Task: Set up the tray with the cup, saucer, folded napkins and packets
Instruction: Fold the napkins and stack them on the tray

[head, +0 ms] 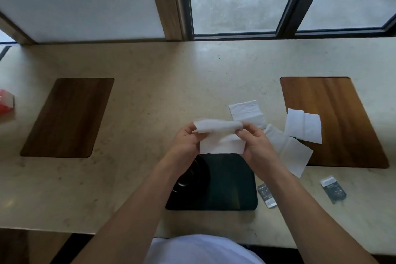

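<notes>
A white napkin (220, 137) is held above the far edge of the black tray (233, 188). My left hand (186, 141) pinches its left end and my right hand (255, 143) pinches its right end, the top edge curled over. A black saucer (192, 176) lies on the tray's left side, partly hidden by my left forearm. Loose white napkins lie to the right: one (246, 111) behind my right hand, one (293, 154) beside my right wrist, one (304, 126) on the right wooden mat. Two dark packets (266, 195) (333, 188) rest on the counter right of the tray.
The beige counter (160, 96) carries a dark wooden mat (68, 118) at the left and a lighter wooden mat (342, 122) at the right. A red object (6, 103) sits at the far left edge. Windows stand behind the counter.
</notes>
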